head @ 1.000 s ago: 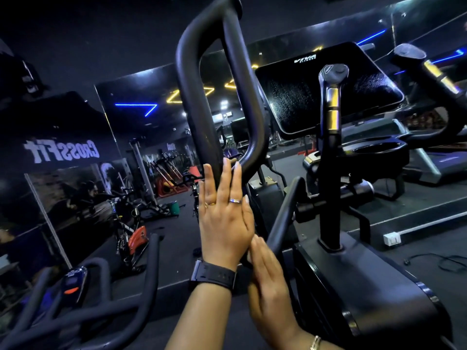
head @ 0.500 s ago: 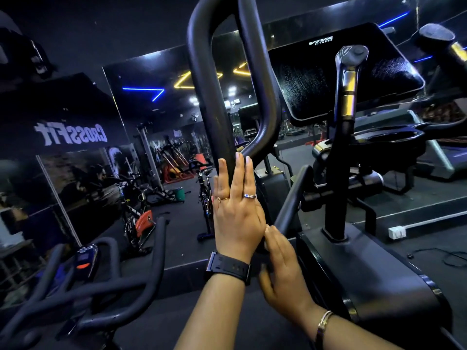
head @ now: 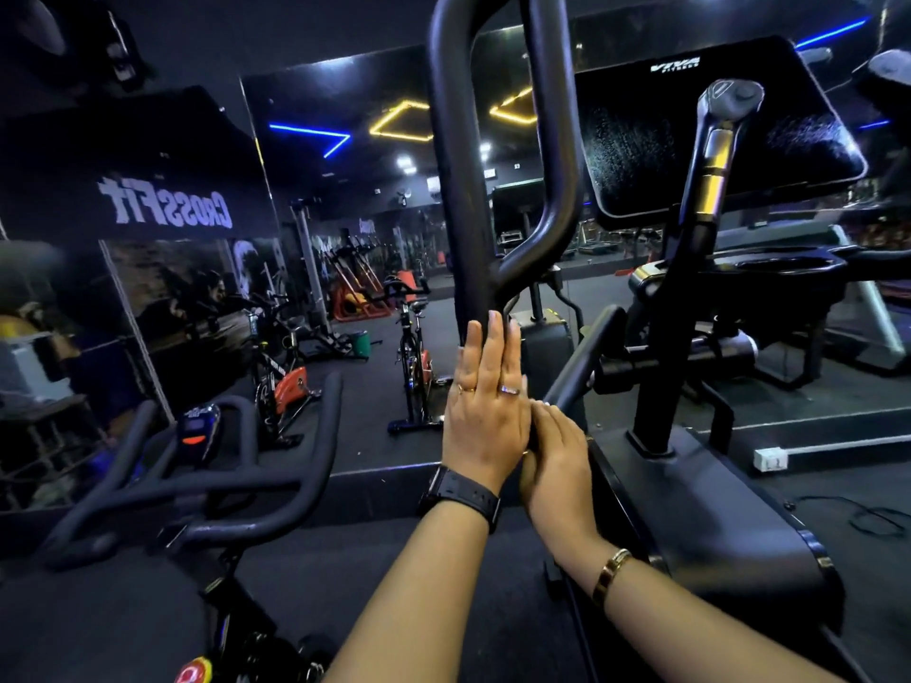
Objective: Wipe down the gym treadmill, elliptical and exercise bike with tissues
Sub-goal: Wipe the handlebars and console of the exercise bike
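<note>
The elliptical's black looped handle bar [head: 456, 199] rises in the centre. My left hand [head: 485, 411], with rings and a black watch, lies flat against the bar just below the point where the loop joins, fingers straight. My right hand [head: 559, 465], with a gold bangle, presses the same bar lower down, its straight fingers tucked beside the left palm. No tissue shows in either hand. To the right are the elliptical's dark console [head: 690, 135], its fixed grip with gold sensors [head: 715, 160] and its black housing [head: 719, 529].
An exercise bike's black handlebars and small display [head: 231, 485] fill the lower left. A mirror wall ahead reflects more bikes [head: 414, 357] and neon lights. A treadmill [head: 867, 298] stands at far right, with a white power strip [head: 770, 458] and cable on the floor.
My right hand has slid up the bar until its fingertips reach the left hand's knuckles. The left hand stays flat on the bar. The view has shifted slightly.
</note>
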